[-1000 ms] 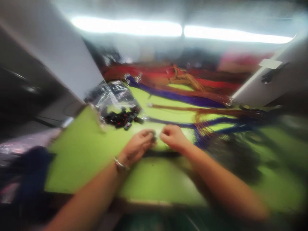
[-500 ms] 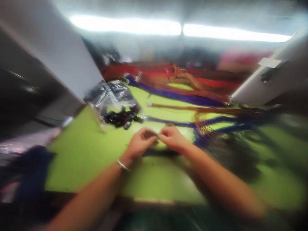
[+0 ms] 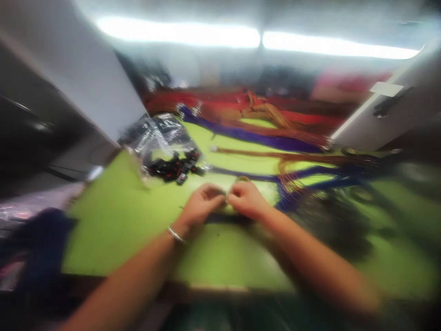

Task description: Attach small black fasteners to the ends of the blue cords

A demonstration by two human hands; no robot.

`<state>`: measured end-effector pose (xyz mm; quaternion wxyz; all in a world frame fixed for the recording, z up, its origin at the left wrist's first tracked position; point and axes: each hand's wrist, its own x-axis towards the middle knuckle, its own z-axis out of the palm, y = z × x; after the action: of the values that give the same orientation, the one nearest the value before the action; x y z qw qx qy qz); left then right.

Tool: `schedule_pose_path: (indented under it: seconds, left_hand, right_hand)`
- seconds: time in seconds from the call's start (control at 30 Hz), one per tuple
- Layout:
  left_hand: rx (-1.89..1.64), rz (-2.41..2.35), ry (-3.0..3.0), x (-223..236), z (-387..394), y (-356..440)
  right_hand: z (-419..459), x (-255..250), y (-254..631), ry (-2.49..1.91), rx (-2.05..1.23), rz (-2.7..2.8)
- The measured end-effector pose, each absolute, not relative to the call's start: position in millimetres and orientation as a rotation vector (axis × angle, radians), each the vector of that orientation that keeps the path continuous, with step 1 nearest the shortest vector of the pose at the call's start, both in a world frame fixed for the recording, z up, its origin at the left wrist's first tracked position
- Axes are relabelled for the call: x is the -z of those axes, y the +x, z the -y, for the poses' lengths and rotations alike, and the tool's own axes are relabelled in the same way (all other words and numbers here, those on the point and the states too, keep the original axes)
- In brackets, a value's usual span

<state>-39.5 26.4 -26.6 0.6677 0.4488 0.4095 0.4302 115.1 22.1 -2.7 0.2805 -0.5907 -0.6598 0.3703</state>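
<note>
Your hands have closed in on each other since a second ago: the left hand (image 3: pixel 201 203) has rolled inward, the right hand (image 3: pixel 246 198) has barely budged, and now they're touching or just shy of it, can't tell which. Going down in size, with that meeting spot as your clock centre: lime table (image 3: pixel 120 220) under everything, long purple wire bundle (image 3: pixel 255 137) at 1, clear bag (image 3: pixel 156 131) around 10:30, black connector pile (image 3: pixel 175 168) at 10. Your left grip is pinched, looks like on a small dark part (image 3: pixel 223 195) dead centre, mostly hidden. Your right grip is curled together; can't tell if anything's in it. You'd do well to keep both wrists steady, line your fingertips up straight and ease that left thumb back for a better view.
</note>
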Motion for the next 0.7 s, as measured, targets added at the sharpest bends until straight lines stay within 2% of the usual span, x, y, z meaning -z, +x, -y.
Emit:
schedule_pose_path:
  seconds: [0.13, 0.33, 0.53, 0.7]
  left_hand:
    - [-0.965, -0.914, 1.027, 31.0, -26.0, -38.4]
    - [-0.969, -0.956, 0.907, 23.3, -28.4, -41.4]
    - [-0.995, -0.942, 0.79, 17.9, -31.4, -45.1]
    - [-0.998, -0.946, 0.771, 18.6, -33.8, -48.3]
  right_hand:
    - [-20.5, 9.1, 113.8, -1.596, -0.854, 1.836]
    - [-34.0, -19.5, 122.2, -1.65, -0.971, 1.927]
    - [-112.6, -25.4, 156.7, -2.023, -0.298, 2.129]
    - [-149.5, 2.1, 166.4, -2.282, -0.306, 2.164]
